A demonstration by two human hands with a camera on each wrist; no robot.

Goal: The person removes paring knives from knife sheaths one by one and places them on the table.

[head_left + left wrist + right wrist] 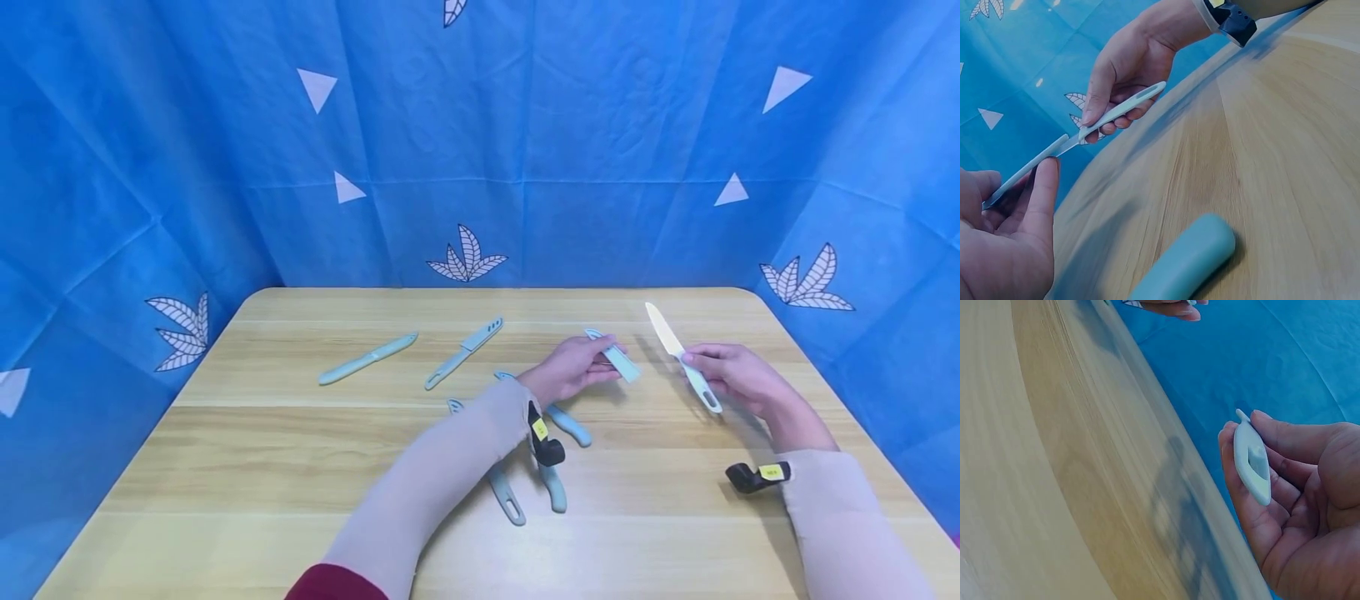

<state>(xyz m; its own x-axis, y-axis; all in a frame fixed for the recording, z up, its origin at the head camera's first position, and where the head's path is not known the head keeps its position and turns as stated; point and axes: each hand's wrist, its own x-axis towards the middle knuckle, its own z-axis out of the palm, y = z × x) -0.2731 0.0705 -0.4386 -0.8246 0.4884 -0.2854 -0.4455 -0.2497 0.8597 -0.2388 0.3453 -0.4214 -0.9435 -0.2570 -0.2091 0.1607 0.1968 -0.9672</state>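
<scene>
My left hand (566, 369) pinches a pale blue-green knife sheath (621, 362) above the table, between thumb and fingers. To its right, my right hand (731, 377) grips a knife by its pale handle (699, 385). The knife's whitish blade (663, 328) is bare and points up and away. In the head view, knife and sheath are apart. The left wrist view shows the sheath (1030, 164) along the left fingers, with the blade partly hidden behind it. Seen from the right wrist, the slotted handle end (1252, 461) faces the camera.
Two sheathed knives, one slim (367, 360) and one broader (463, 353), lie at the table's back left. Under my left forearm are more knives, with a blue handle (570, 426), a slotted handle (507, 497) and a curved handle (553, 487) showing. A blue curtain (585, 150) hangs behind the table.
</scene>
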